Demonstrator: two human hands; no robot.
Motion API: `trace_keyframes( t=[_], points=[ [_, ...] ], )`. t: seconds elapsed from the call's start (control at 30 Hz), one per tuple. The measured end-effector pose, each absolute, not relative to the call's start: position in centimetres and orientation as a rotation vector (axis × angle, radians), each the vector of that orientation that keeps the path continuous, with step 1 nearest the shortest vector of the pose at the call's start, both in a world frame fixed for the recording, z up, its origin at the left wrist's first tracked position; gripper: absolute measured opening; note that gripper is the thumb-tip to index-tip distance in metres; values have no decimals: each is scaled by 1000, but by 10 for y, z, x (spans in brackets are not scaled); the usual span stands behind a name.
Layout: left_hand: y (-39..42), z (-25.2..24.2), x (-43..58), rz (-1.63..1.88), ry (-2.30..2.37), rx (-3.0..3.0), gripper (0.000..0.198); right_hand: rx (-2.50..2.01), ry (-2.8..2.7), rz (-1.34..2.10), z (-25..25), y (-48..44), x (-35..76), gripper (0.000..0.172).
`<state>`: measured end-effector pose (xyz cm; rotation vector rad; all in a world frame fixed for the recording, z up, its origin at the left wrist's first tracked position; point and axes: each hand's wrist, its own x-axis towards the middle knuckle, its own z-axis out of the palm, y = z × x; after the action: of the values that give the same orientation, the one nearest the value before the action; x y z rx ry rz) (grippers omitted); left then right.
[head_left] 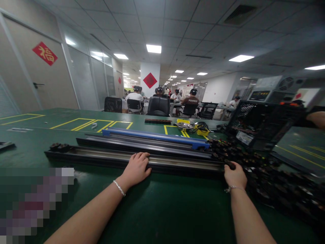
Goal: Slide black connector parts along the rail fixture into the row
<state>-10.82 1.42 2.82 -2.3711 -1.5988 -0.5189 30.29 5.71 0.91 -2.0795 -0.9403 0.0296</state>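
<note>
A long black metal channel point(99, 155) with a shiny groove lies across the green table in front of me. My left hand point(137, 168) is wrapped over its near edge at about the middle. At the channel's right end, my right hand point(236, 174) pinches a small black part point(230, 165) whose kind I cannot make out. A few small black parts point(59, 147) sit in the channel at its left end. Behind it lie a second black channel point(149, 144) and a blue channel point(157, 135), roughly parallel.
A big heap of small black parts point(279, 179) spreads over the right side. Behind it stands an open black computer case point(254, 122). A metal bowl point(185, 125) and yellow items point(203, 130) are farther back. Several people sit at distant tables; another person's arm point(316, 118) shows at far right.
</note>
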Motion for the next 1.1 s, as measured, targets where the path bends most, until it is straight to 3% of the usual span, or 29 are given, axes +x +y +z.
trace_keyframes(
  t=[0.23,0.67,0.83,1.1],
  points=[
    [15,28,-108,-520,-1607,-2373,24,-2066,-828,31,10,52,314,46],
    [13,27,-108,-533,-1614,-2364,23,-1856,-771,-317,15,48,327,55],
    [13,27,-108,-519,-1629,-2372,22,-1724,-840,-130,18,51,322,63],
    [16,38,-114,-546,-1642,-2464,31,-1811,-1435,-246,13,53,277,42]
  ],
)
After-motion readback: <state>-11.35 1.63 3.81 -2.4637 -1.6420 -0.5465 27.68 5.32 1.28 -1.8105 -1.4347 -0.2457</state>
